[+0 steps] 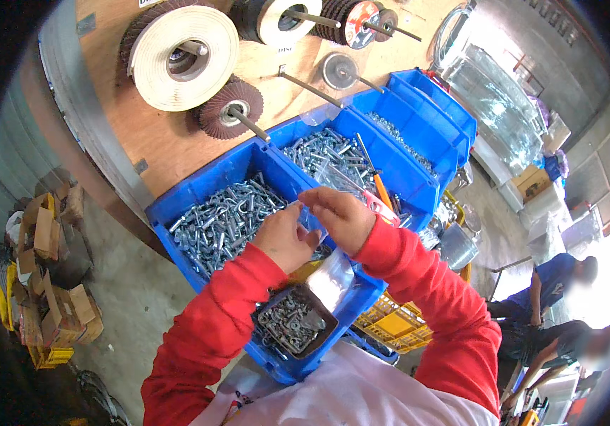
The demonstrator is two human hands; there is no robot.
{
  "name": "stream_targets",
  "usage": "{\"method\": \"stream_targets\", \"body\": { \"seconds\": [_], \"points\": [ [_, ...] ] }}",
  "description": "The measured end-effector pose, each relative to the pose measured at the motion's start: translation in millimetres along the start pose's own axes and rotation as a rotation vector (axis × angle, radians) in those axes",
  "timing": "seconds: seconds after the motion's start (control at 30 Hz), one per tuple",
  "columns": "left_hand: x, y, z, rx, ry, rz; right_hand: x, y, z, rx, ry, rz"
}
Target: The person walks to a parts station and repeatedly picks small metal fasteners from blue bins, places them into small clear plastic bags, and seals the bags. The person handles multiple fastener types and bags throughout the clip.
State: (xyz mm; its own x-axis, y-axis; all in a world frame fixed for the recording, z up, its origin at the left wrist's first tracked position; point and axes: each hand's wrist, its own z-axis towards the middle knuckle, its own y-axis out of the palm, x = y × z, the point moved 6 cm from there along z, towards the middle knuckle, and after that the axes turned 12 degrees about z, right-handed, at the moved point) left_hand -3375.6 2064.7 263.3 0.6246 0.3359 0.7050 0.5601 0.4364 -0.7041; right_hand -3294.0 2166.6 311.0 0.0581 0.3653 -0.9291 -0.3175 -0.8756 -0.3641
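My left hand (285, 238) and my right hand (342, 219) meet above the blue bins, fingertips close together. Both are curled into a pinch, and whatever they may hold is hidden or too small to name. Below and to the left, loose bolts (223, 220) fill the nearest blue bin (166, 206). A dark square tray (330, 332) of small metal fasteners sits at that bin's near end, with a clear plastic bag (332, 282) beside it, under my right wrist. Past my right hand, an orange-handled screwdriver (380, 190) leans in the second bin among more bolts (330, 157).
Abrasive discs (184, 60) hang on rods from a wooden board (106, 71) behind the bins; one bare rod (310, 90) juts out. More blue bins (418, 135) continue right. Yellow crates (393, 323) stand below. Cardboard boxes (63, 312) lie at left. Two people (553, 291) bend at far right.
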Motion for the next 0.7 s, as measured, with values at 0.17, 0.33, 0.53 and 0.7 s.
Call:
{"method": "stream_targets", "body": {
  "seconds": [0.17, 0.33, 0.53, 0.7],
  "points": [
    [2, -19, 3, -0.143, 0.295, 0.267, 5, 12, -39, 0.057, -0.176, -0.818],
    [21, -47, 6, 0.017, 0.486, 0.753, -2, -15, -50, 0.279, -0.307, -0.853],
    [51, -62, 4, 0.046, 0.726, 0.683, -11, -35, -53, 0.197, -0.399, -0.706],
    [34, -48, 9, -0.145, 0.623, 0.803, 6, -21, -51, -0.094, -0.265, -0.648]
  ]
}}
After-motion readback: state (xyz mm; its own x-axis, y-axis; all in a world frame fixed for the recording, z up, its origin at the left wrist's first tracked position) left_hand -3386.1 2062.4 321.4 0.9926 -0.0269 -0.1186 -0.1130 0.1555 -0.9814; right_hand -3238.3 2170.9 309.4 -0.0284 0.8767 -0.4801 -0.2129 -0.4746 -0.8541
